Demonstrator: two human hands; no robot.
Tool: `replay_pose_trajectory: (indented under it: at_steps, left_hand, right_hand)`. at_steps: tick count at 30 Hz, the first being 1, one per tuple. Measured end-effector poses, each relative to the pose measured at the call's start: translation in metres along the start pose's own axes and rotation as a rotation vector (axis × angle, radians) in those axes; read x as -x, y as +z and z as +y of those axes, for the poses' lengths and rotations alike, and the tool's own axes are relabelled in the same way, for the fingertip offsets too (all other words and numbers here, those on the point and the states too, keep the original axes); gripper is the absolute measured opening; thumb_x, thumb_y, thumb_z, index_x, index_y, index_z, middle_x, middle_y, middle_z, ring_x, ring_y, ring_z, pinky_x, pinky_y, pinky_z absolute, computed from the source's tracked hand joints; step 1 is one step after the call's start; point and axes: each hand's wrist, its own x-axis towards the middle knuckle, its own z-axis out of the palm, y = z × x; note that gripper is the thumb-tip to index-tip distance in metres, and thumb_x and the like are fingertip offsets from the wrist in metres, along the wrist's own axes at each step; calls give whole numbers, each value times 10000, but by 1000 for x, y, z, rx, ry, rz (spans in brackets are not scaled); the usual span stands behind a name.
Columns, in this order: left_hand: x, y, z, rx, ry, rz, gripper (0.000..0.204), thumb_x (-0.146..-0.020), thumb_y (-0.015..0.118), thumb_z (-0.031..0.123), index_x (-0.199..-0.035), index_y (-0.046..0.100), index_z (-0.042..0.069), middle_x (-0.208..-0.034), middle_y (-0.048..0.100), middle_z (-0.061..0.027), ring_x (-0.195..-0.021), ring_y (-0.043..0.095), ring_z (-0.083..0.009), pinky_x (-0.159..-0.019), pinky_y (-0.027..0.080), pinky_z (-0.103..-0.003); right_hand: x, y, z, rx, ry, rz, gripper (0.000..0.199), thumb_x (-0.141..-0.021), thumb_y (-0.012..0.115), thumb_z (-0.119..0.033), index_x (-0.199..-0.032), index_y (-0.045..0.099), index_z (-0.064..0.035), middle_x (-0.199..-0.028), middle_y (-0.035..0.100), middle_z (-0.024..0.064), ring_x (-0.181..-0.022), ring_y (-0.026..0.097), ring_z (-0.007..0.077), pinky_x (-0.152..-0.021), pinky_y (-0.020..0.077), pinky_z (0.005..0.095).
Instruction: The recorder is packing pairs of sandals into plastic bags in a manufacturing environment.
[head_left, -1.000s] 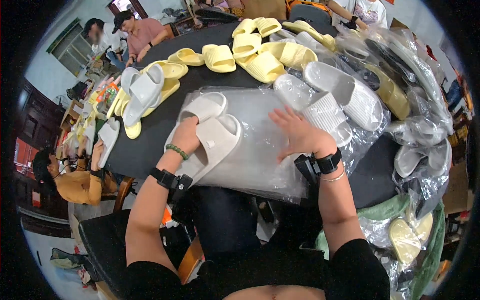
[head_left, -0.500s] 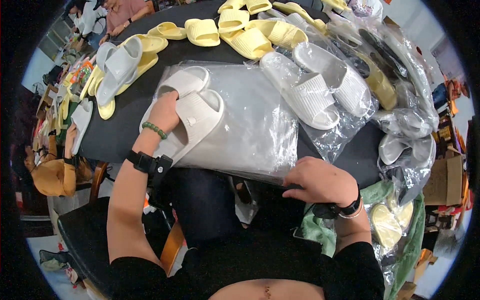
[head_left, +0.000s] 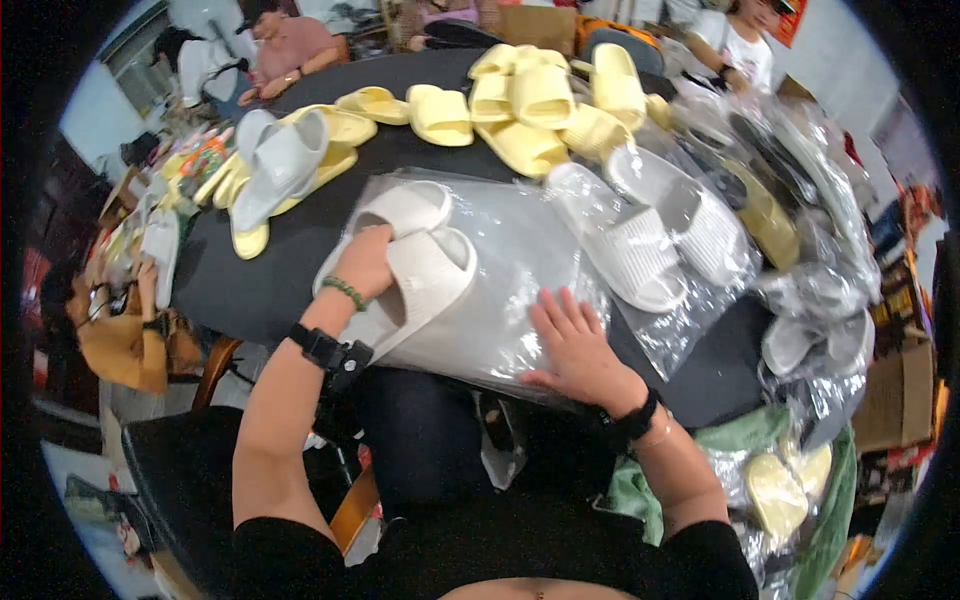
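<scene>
A pair of off-white slide slippers point(head_left: 438, 275) lies on a stack of clear plastic bags point(head_left: 510, 235) before me. My left hand point(head_left: 362, 265) is closed on these slippers, its fingers reaching in by the straps and partly hidden. Flat on the near right part of the plastic, my right hand point(head_left: 585, 352) spreads its fingers and holds nothing. Just beyond it, to the right, rests a bagged pair of pale grey slippers point(head_left: 645, 255).
Several yellow slippers point(head_left: 540, 98) are piled at the table's far side. Grey slippers point(head_left: 285, 165) sit on yellow ones at left. Bagged slippers point(head_left: 820, 335) crowd the right edge. A co-worker in an orange sleeve point(head_left: 125, 345) handles a slipper at far left.
My right hand has moved left from the bags' near corner onto the plastic, and its fingers have spread. My left hand keeps its hold on the slippers. The whole view has shifted.
</scene>
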Motion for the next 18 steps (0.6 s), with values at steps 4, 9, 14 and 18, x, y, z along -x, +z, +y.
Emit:
replay_pose_trajectory:
  at_steps: [4, 9, 14, 18]
  left_hand:
    - [-10, -24, 7, -103, 143, 1, 325, -824, 641, 331, -829, 649, 7, -867, 657, -235, -869, 626, -417, -761, 496, -458]
    - [-65, -130, 9, -366, 246, 129, 279, -822, 631, 313, -882, 670, 43, -953, 660, -203, -917, 627, -385, -808, 489, -468]
    - [-131, -285, -34, -775, -139, 502, 315, -765, 682, 103, -1074, 657, 48, -1078, 637, -234, -1041, 608, -386, -934, 480, -448]
    - [-125, -266, -47, -895, 27, 716, 265, -797, 639, 96, -1059, 667, 69, -1120, 641, -170, -1040, 618, -379, -853, 519, -489]
  right_hand:
    - [4, -10, -5, -24, 70, -46, 968, -783, 657, -611, -1449, 338, 14, -1532, 282, 238, -1442, 208, 428, -1151, 193, 554]
    - [8, -8, -4, 4, 78, -10, 975, -770, 658, -629, -1430, 365, 26, -1517, 311, 248, -1426, 242, 441, -1140, 210, 559]
    - [0, -10, -11, 19, 67, -22, 975, -770, 649, -645, -1426, 379, 23, -1530, 303, 230, -1433, 235, 430, -1142, 203, 555]
    - [2, -10, -10, 10, 69, -1, 964, -775, 649, -640, -1424, 382, 22, -1530, 304, 229, -1435, 233, 424, -1143, 200, 554]
